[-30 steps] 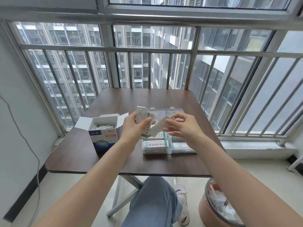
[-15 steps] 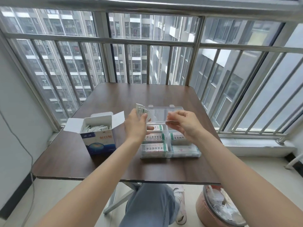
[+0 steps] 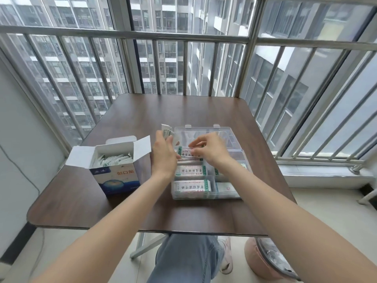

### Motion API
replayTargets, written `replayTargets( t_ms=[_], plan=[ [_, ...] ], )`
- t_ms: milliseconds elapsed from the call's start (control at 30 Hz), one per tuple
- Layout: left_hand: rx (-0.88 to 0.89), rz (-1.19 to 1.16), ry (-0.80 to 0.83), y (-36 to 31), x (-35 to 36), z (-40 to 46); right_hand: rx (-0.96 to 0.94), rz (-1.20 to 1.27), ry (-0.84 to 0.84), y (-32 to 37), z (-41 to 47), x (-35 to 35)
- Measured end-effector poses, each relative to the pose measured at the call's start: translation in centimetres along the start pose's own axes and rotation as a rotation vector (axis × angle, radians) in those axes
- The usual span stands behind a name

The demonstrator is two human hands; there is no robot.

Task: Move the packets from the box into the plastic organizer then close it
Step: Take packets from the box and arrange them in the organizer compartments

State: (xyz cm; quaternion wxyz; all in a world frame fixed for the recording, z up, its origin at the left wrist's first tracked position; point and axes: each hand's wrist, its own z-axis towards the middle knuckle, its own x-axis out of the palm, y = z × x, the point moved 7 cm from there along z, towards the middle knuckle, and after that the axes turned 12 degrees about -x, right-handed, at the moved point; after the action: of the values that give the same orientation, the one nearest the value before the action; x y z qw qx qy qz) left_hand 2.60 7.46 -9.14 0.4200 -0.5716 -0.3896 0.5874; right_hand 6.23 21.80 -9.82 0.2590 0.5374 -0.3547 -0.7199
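Head view: the left hand (image 3: 164,154) grips a small stack of packets (image 3: 167,133); the right hand (image 3: 210,149) pinches one packet (image 3: 188,153) over the plastic organizer (image 3: 234,193). Several compartments below the fingers look filled. Left of them, the box (image 3: 114,170) holds more; lid open.

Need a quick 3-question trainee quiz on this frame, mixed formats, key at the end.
1. True or false: the blue-and-white cardboard box beside the clear plastic organizer is empty.
2. Which hand holds a spare bunch of small white packets? A) left hand B) right hand
3. Fill in: the organizer's clear hinged lid is ____.

Key:
1. False; white packets show inside the box.
2. A; the right hand pinches a single packet over a back compartment.
3. Open, lying back on the brown table.
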Motion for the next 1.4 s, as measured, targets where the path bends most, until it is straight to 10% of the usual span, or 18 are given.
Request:
replayTargets(
  t_ms=[467, 733, 967, 1200, 1400],
  plan=[
    [-0.041, -0.223, 0.186, 0.3, 0.4, -0.2, -0.114, -0.391, 0.103, 1.0, 0.3, 1.5],
    [-0.05, -0.345, 0.306, -0.3, 0.3, -2.2, 0.057, 0.284, -0.06, 1.7, -2.7, -2.7],
    [-0.041, -0.346, 0.434, -0.7, 0.8, -3.9, 0.048, 0.333, -0.097, 1.9, -4.1, -3.6],
    [0.162, 0.053, 0.023, -0.5, -1.3, -2.2, 0.218, 0.302, -0.273, -0.9, -3.1, -4.0],
    [0.183, 0.105, -0.019, -0.9, -1.1, -1.7, 0.169, 0.022, -0.176, -1.5, -1.8, -1.9]
  ],
)
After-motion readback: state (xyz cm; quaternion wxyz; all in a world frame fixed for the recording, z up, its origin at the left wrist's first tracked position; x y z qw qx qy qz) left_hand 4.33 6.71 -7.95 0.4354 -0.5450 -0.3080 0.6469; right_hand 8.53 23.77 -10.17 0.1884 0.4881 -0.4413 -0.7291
